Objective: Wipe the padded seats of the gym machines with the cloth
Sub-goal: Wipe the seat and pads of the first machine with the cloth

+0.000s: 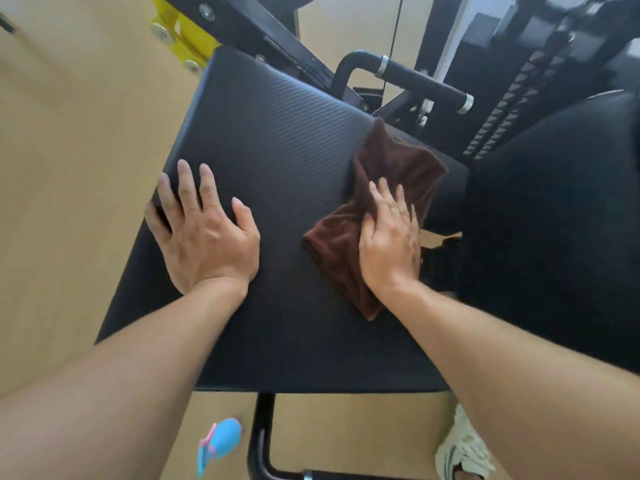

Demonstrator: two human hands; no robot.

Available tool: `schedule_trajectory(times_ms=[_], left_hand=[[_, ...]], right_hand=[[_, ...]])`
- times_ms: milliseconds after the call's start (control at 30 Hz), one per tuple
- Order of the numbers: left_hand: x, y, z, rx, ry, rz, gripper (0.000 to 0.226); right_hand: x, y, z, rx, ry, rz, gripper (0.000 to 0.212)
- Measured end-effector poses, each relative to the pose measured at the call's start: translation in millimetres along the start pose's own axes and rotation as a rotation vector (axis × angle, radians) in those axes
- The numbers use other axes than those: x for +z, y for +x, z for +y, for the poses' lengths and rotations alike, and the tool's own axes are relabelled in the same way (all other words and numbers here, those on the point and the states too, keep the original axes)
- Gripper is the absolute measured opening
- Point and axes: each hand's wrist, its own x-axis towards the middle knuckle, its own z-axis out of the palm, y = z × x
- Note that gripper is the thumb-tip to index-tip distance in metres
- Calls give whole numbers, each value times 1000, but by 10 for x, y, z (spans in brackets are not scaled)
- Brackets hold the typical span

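Head view: brown cloth [384,199] lies bunched at right centre of the frame on the black padded seat [277,161], right hand [389,244] pressing it flat-fingered, left hand [204,230] spread flat bracing the pad's left edge; cloth looks soft, light, best held under the palm.

The padded seat [277,161] is black with fine diagonal ribs. The cloth [388,188] on it is dark brown. The floor [69,133] is tan, the bracket [183,36] yellow, the shoe [464,448] off-white, and a small object [220,443] light blue with pink.
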Motion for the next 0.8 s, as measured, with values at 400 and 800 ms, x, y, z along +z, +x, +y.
schedule_trajectory(times_ms=[400,800], left_hand=[[-26,-13,-17,11,-16,0,63],[5,-10,-3,7,-16,25,62]], right_hand=[[287,-778,-441,-260,-140,-169,62],[-196,774,398,597,118,153,57]])
